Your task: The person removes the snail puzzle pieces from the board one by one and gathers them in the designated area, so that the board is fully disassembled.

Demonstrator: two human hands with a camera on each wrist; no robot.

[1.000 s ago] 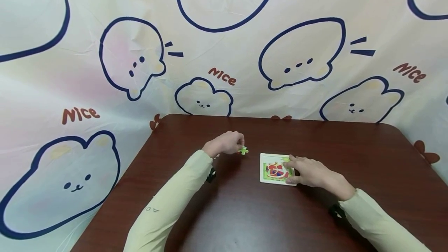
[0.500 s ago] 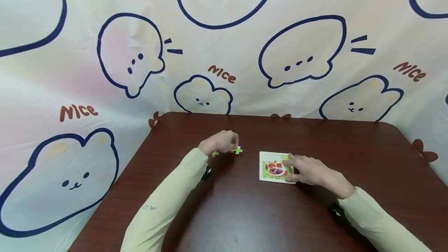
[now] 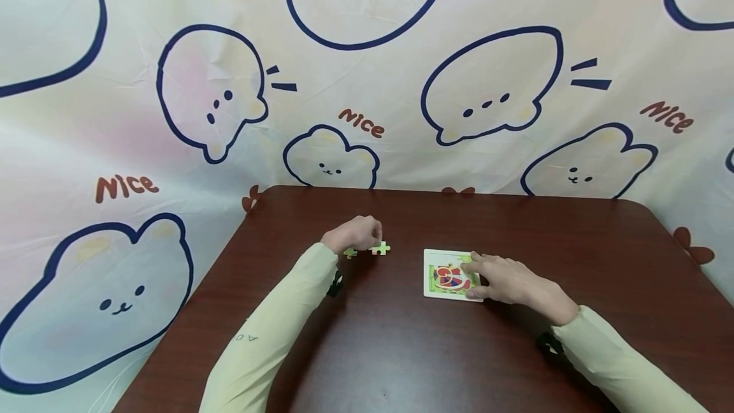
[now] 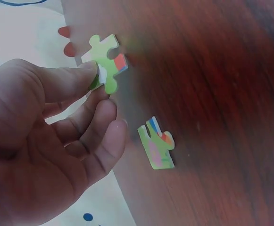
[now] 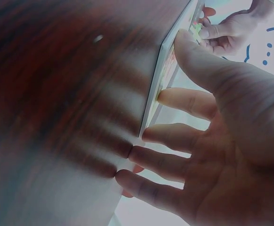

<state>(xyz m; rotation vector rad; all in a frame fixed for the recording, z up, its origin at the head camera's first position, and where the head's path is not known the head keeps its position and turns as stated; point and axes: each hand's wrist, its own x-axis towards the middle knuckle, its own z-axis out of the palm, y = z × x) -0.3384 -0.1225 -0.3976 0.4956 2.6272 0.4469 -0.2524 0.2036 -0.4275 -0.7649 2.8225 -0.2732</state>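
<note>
Left wrist view shows a green puzzle piece (image 4: 101,61) pinched by thumb and fingers of the left hand (image 4: 52,127); whether it clears the table (image 4: 221,117) is hard to judge. Hand and piece have just shifted away from the puzzle board (image 3: 436,273), so the piece is loose and apart from it. A second piece (image 4: 156,146) lies just beside the left hand. The right hand (image 3: 507,280), fingers spread and fairly straight, touches the board's edge. Compared with a second ago, the second piece, mostly hidden then, shows more.
</note>
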